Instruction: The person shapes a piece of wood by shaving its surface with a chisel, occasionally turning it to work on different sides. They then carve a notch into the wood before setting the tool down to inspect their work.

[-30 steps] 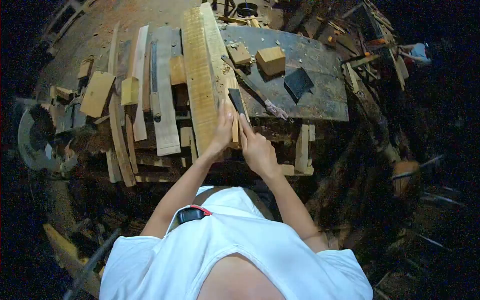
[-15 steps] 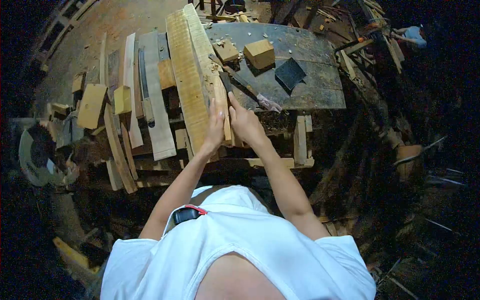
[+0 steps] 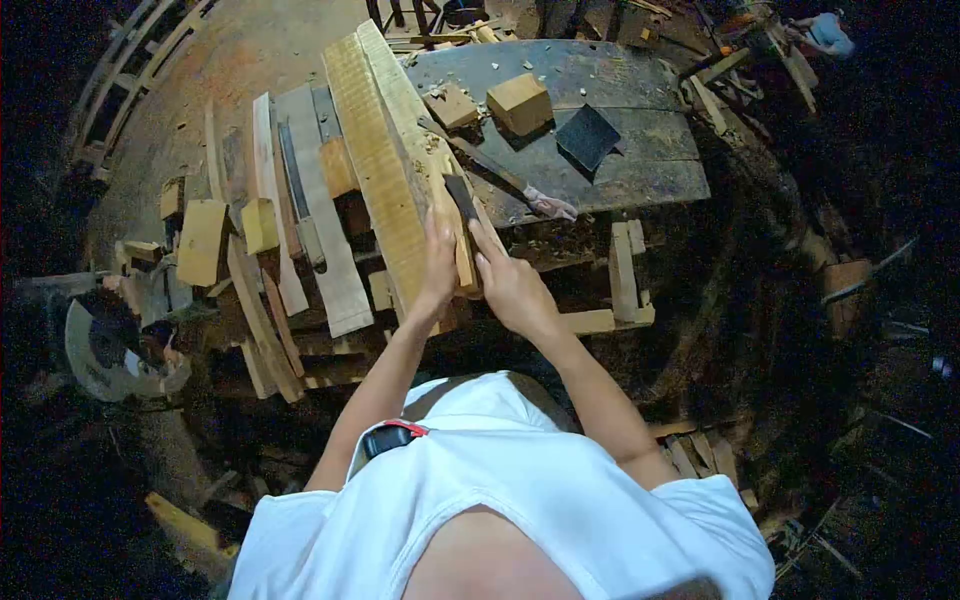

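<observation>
My left hand (image 3: pixel 438 262) grips the left side of a narrow, pale piece of wood (image 3: pixel 464 262), thumb and fingers along its edge. My right hand (image 3: pixel 516 292) is closed around a dark, flat-bladed tool (image 3: pixel 461 196), index finger stretched along it, its blade lying against the wood and pointing away from me. The tool's near end is hidden in the palm. Both hands are close together over the near end of two long, pale boards (image 3: pixel 375 165). Wood shavings (image 3: pixel 432 143) lie just beyond the blade.
On the dark bench top (image 3: pixel 640 130) sit two wood blocks (image 3: pixel 520 104), a black square pad (image 3: pixel 588 137) and a long tool with a wrapped handle (image 3: pixel 550 205). Several planks (image 3: pixel 330 250) lie to the left. A round saw-like blade (image 3: pixel 95 345) stands farther left.
Both hands and the dark-bladed tool have shifted slightly toward my body along the wood. The whole view has also swung a little. Both grips look the same.
</observation>
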Motion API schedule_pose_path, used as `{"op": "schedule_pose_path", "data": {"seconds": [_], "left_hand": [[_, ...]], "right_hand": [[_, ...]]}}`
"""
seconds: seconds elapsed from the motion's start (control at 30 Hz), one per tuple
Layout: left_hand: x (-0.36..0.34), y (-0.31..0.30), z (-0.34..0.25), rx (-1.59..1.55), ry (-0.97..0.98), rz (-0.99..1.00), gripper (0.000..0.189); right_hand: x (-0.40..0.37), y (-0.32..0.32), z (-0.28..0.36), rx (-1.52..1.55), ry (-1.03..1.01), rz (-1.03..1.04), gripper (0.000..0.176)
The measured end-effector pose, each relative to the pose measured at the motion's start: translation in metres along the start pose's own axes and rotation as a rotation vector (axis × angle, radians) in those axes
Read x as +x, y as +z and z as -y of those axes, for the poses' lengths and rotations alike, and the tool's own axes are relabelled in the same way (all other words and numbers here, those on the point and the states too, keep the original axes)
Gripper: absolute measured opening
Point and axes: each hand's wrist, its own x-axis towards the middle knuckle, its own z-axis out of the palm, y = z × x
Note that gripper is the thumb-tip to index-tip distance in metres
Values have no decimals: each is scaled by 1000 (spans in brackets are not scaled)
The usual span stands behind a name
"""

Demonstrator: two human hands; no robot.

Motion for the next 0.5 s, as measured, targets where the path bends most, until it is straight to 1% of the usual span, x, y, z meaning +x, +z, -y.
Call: {"op": "schedule_pose_path", "data": {"seconds": [0.07,0.17,0.2,0.23,0.3,0.33,0.43,0.5], "left_hand": [[-8,-1,8,-33,-43,-14,65],[-11,10,14,-87,-94,7,67],[-14,19,-11,-101,-136,-5,68],[-13,17,-4,-94,-129,1,68],[-8,11,14,27,45,-7,66],[-4,8,5,37,54,-10,66],[-15,14,-6,22,-65,-12,61],[-17,20,-11,-19,-52,21,60]], "right_hand": [[-11,-1,-4,-13,-53,-17,46],[29,2,-7,-18,-4,-7,47],[35,3,-4,-16,-43,-34,47],[34,1,-4,-12,-47,-44,47],[20,-5,0,5,26,-4,47],[9,-4,-2,52,-21,-34,47],[-9,-7,2,7,-6,18,48],[18,-8,4,53,28,9,47]]}}
